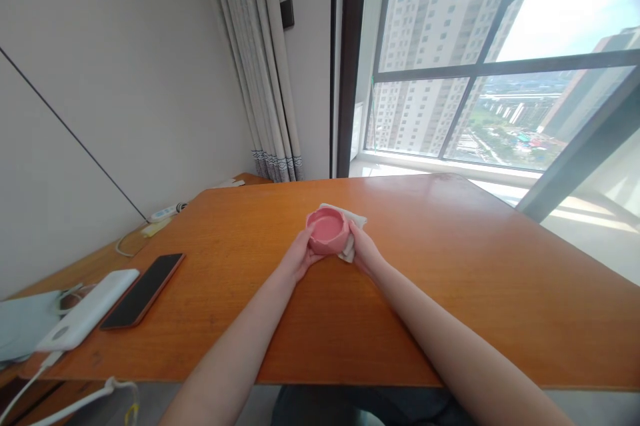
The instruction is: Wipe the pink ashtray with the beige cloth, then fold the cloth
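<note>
A pink, faceted ashtray (327,229) with a notched rim is tilted toward me above the middle of the wooden table. My left hand (300,254) grips its left side, thumb at the rim and fingers underneath. On the other side, my right hand (366,249) is closed on a folded white cloth (357,219), pressing it against the ashtray's right wall. Part of the cloth shows behind the ashtray and hangs below the right fingers. Most of the right fingertips are hidden by the cloth and the ashtray.
On the wooden table (240,306), a dark phone (143,291) lies at the left beside a white power bank (90,309) with a cable plugged in. A power strip (165,213) rests near the wall. Behind the table are a curtain (255,59) and a large window (425,73).
</note>
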`<state>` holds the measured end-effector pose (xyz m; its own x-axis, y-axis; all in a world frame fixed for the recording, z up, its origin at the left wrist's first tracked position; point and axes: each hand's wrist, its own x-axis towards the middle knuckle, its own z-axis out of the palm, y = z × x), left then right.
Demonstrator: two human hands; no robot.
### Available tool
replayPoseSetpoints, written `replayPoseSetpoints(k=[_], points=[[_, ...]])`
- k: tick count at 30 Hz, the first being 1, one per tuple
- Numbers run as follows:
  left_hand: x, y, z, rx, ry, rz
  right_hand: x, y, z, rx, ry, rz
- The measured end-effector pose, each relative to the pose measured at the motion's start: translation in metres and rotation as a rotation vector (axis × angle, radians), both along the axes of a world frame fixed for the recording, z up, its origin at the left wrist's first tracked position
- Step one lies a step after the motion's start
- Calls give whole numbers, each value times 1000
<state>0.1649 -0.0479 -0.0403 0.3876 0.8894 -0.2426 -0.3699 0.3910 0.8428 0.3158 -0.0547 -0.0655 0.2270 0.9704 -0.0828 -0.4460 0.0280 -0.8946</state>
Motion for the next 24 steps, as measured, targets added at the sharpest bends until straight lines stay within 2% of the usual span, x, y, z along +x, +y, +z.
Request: replayPoseSetpoints(k=[2,5,9,12,15,19,22,24], points=[[3,2,-5,2,-51,98,-6,-1,-1,71,5,24],[6,2,-11,54,-91,114,-9,-2,-2,109,13,16],[3,0,-6,62,-66,-44,-1,3,-2,82,63,-50],[-2,-2,2,60,-41,-160,8,7,0,78,94,-25],[-5,-2,5,88,18,-203,10,8,1,49,127,14],[-3,2,3,42,-43,-107,6,6,2,-11,215,-23],[2,1,1,42,-177,-31,0,4,3,53,203,-18],[3,-2,0,85,-211,-31,-1,3,4,100,159,-22]])
